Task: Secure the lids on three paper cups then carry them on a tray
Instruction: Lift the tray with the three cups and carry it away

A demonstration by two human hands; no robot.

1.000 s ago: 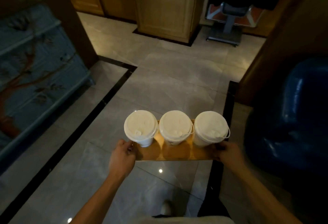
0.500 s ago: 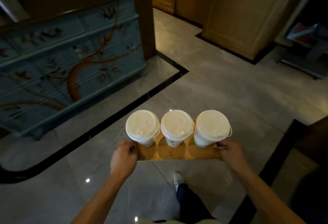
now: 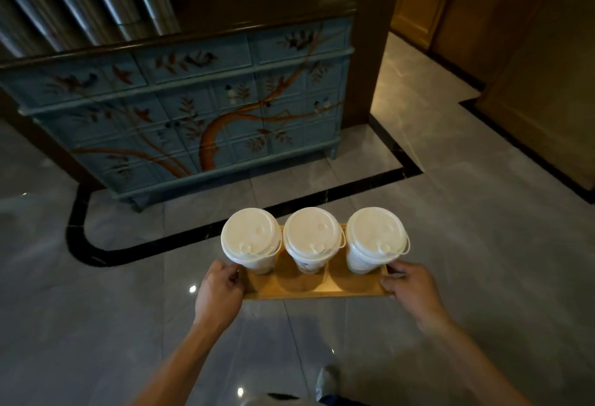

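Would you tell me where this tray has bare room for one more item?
Only the near strip of the tray, between the left hand and right hand. The three cups crowd the far side.

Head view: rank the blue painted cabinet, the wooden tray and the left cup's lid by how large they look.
1. Blue painted cabinet, by far the largest, though it stands farther away.
2. Wooden tray, held by both hands.
3. Left cup's lid, smallest.

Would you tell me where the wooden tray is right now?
Head view, lower centre: the wooden tray is carried above the grey floor between the left hand and right hand.
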